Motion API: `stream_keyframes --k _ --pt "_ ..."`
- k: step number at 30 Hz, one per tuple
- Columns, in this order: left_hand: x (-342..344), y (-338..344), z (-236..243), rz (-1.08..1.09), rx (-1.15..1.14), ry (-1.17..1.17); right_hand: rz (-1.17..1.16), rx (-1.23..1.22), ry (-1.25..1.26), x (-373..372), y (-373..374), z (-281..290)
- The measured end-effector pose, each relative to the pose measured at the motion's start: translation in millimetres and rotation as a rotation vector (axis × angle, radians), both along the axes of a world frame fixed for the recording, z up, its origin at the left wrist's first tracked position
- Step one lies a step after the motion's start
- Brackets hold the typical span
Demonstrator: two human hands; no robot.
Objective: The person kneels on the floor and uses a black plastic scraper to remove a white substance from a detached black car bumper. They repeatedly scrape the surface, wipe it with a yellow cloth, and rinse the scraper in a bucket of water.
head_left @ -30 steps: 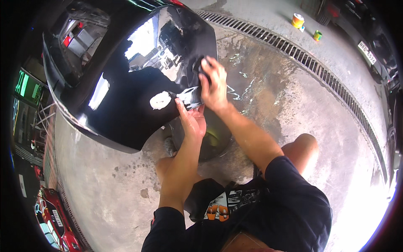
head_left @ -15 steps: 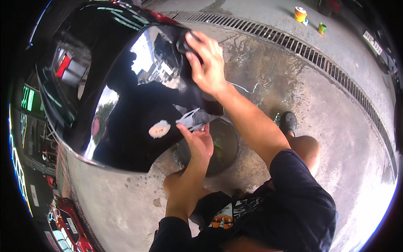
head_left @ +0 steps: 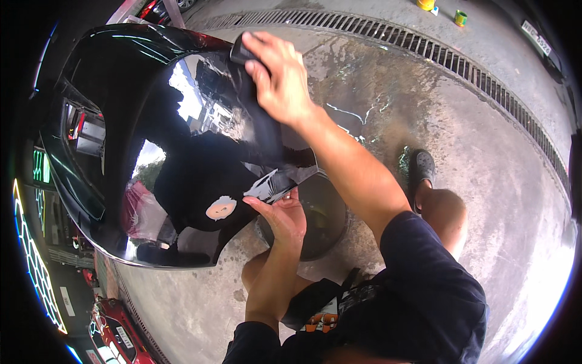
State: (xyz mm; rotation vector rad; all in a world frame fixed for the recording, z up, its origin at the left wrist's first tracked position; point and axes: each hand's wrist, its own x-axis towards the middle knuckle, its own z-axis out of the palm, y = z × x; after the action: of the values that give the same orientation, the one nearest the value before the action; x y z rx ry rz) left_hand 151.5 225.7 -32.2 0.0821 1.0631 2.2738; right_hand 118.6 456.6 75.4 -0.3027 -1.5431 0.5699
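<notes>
A glossy black car bumper (head_left: 194, 176) fills the left half of the view. Along its upper right edge, my right hand (head_left: 282, 79) is closed over a dark block (head_left: 240, 51), pressed against the painted surface; it looks like a sanding block. Lower down, my left hand (head_left: 284, 218) grips the bumper's lower corner, thumb on the face and most fingers hidden beneath. Beside that thumb is a grey, streaked patch (head_left: 265, 187) where the black paint is gone. A round beige spot with a pale border (head_left: 221, 208) lies to its left.
Under the corner stands a dark round tub (head_left: 327, 224) of murky liquid, by my legs. Beyond the wet concrete floor (head_left: 357, 79) runs a metal drain grate (head_left: 388, 42). A small green can (head_left: 461, 18) and a yellow can (head_left: 426, 4) stand past it. A red car (head_left: 115, 327) is lower left.
My right hand and the block have slid up along the bumper's edge, farther from my left hand. My left hand keeps its hold. The whole view has shifted slightly.
</notes>
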Motion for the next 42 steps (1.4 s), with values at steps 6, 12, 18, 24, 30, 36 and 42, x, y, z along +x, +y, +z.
stream_keyframes --k 6,12,18,24,30,36,42 --pt "-18.4 -6.4 -19.5 -0.173 0.101 -0.044 -0.013 -0.011 -0.036 47.1 -82.8 -48.8" --pt "-5.5 -8.9 -19.4 -0.043 0.073 0.042 -0.023 -0.072 -0.013 36.1 -73.4 -36.5" --pt "3.5 3.8 10.4 0.013 -0.021 0.032 -0.088 -0.171 -0.034 18.2 -35.4 -23.0" --pt "6.8 -0.3 3.9 -0.107 0.023 0.042 -0.076 -0.162 0.002 65.4 -129.2 -92.7" --pt "-1.3 1.7 0.7 0.017 0.000 0.019 -0.048 -0.188 0.005 4.4 -9.6 -14.0" --pt "1.1 7.0 0.5 -0.016 0.031 0.048 -0.080 -0.170 0.023 66.6 -124.6 -98.3" --pt "-3.3 0.0 -4.0 -0.043 0.041 0.022 -0.131 -0.278 -0.039 24.4 -67.3 -55.3"
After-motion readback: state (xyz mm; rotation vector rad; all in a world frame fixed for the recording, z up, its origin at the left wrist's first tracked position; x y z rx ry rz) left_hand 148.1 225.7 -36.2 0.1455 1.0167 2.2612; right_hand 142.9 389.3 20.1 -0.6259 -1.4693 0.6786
